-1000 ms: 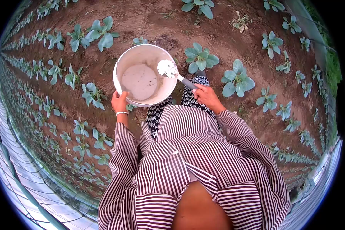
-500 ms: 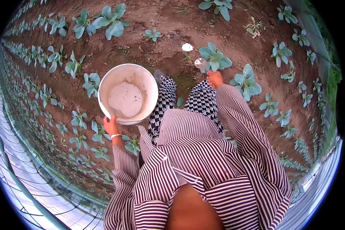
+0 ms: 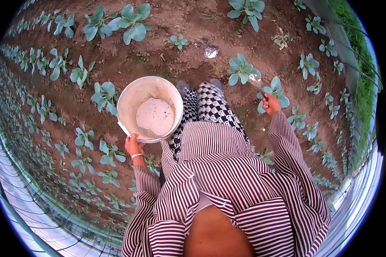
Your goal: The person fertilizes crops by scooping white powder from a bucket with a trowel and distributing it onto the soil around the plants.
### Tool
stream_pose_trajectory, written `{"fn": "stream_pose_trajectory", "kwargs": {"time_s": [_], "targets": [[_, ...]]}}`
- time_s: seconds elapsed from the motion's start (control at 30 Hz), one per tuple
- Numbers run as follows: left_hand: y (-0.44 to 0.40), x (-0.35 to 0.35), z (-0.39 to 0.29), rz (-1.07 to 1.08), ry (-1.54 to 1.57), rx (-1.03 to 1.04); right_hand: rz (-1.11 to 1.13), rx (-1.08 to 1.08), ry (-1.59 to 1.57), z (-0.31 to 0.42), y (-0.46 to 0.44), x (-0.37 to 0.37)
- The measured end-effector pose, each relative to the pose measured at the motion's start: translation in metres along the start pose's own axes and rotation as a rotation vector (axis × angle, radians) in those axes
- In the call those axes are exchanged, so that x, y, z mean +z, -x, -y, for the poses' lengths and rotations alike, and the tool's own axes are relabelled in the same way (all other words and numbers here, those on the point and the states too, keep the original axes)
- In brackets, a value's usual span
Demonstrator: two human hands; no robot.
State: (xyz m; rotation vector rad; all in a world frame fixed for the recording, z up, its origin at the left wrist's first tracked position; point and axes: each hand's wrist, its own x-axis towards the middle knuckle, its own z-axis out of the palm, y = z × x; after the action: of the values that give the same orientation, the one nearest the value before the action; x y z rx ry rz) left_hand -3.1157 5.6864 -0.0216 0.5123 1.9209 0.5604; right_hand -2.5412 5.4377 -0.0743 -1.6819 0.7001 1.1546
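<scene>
My left hand grips the lower-left rim of a white bucket, whose bottom holds pale powder with dark specks. To the right, my right hand is closed round the dark handle of a spoon. The spoon's bowl has only some whitish residue and lies between two leafy plants, over the edge of one. A small patch of white powder rests on the soil ahead of my feet, left of the nearer plant.
Rows of green plants run on both sides over brown soil. A small seedling grows left of the powder patch. A wilted plant stands at the upper right. Netting and grass border the right side.
The powder heaped on the spoon has left it, and a white patch now lies on the soil. My right hand has moved right with the spoon. The bucket has shifted down.
</scene>
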Motion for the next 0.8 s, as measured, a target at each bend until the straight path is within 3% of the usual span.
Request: {"fn": "stream_pose_trajectory", "kwargs": {"time_s": [0.4, 0.53, 0.8], "targets": [[-0.015, 0.018, -0.031, 0.032, -0.094, 0.215, 0.072, 0.267, 0.009, -0.053, 0.018, 0.039], [-0.018, 0.008, -0.032, 0.051, -0.186, 0.301, 0.239, 0.244, -0.013, -0.036, 0.024, 0.054], [-0.009, -0.005, -0.01, 0.018, -0.238, 0.315, 0.187, 0.193, 0.138, 0.034, 0.013, 0.108]]}}
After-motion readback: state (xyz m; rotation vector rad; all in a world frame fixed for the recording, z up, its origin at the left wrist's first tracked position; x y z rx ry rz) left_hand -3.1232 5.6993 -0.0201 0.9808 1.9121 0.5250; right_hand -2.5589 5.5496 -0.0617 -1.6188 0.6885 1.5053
